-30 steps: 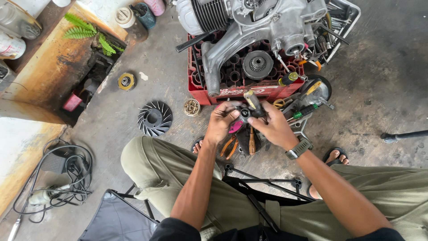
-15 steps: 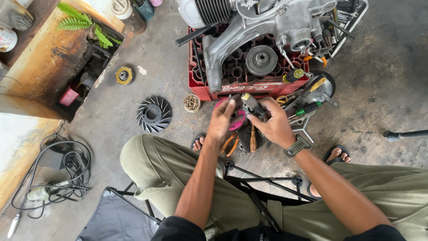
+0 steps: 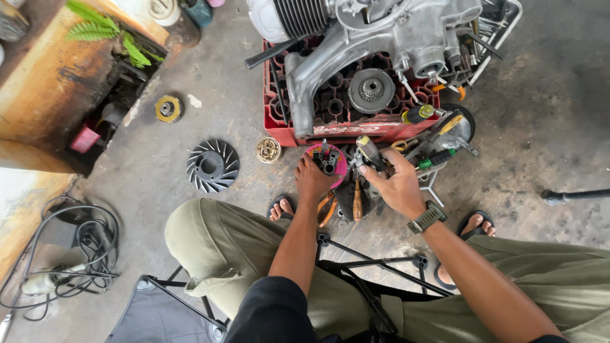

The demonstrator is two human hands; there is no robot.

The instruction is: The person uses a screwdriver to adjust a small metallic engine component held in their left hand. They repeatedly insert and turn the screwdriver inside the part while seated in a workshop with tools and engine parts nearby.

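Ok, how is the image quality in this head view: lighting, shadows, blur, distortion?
Head view: soft, even daylight, only faint shadows on the concrete floor; no strong glare on the engine. Left hand and right hand look reasonably sharp. Wide-angle distortion bends the edges, stretching the trouser legs. Small tools by the red crate are too cluttered to tell apart.

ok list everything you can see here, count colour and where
engine: one, grey metal, on the crate, top centre
crate: one, red, under the engine
fan wheel: one, black, on the floor left of the crate
wire coil: one, brassy, beside the crate corner
round part: one, yellow and black, upper left floor
cable: one bundle, black, lower left
pink dish: one, under the left hand
left hand: on a small dark part
right hand: holds a screwdriver
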